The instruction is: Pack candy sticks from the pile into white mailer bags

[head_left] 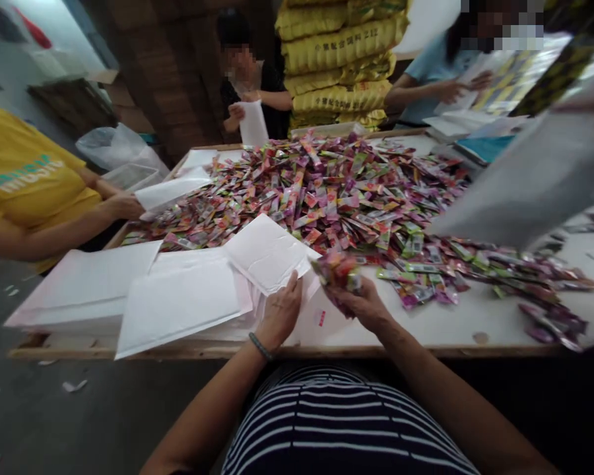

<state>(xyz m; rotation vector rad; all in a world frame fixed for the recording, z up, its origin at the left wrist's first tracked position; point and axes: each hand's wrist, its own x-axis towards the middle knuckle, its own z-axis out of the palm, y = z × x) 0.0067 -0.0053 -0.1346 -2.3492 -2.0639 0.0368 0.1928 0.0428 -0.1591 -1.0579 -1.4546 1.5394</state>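
Note:
My left hand (280, 310), with a dark bracelet at its wrist, grips the near edge of a white padded envelope (266, 252). That envelope is tilted, and its mouth points right. Close beside the mouth, my right hand (359, 300) is closed around a bunch of small candy packets (337, 269), slightly blurred. The packets are shiny, in red, purple and green wrappers. Beyond both hands spreads a large heap of the same packets (321, 178). Under and left of my left hand lie stacked white envelopes (178, 297), some with pink edges.
A wooden rim (129, 354) edges the table. Co-workers handle white envelopes at the left, far side and far right. A blurred white bag (525, 178) hangs over the table's right side. Yellow sacks (336, 53) stand stacked behind, and loose packets (549, 323) lie at the right front.

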